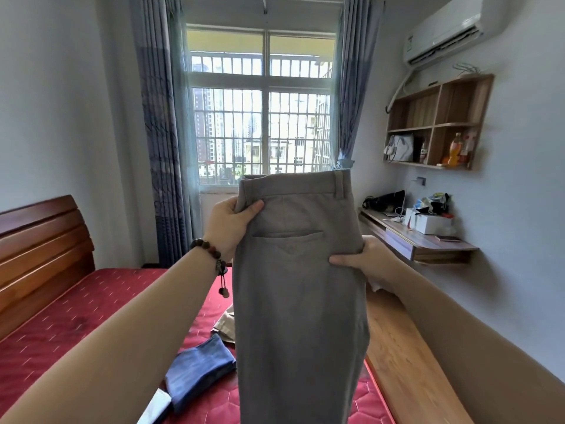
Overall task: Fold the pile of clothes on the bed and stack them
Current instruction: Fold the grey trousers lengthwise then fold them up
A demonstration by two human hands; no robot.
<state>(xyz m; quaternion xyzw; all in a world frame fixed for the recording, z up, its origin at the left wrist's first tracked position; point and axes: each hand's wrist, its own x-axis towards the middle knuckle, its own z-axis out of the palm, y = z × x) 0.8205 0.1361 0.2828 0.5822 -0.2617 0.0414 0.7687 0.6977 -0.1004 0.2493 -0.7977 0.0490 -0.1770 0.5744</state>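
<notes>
Bare forearms without sleeves, dark beaded bracelet on left wrist, small dangling bead tassel

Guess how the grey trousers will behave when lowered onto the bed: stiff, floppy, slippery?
Probably floppy: the grey trousers hang straight down from where the left hand and right hand pinch them. Likely light, since thumb-and-finger pinches carry them. Probably not slippery; the weave looks matte.

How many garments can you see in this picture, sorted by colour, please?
Grey: 1, the trousers held up by the left hand and right hand
Blue: 1, a folded garment on the bed
Beige: 1, a garment partly hidden behind the trousers
Total: 3
</notes>
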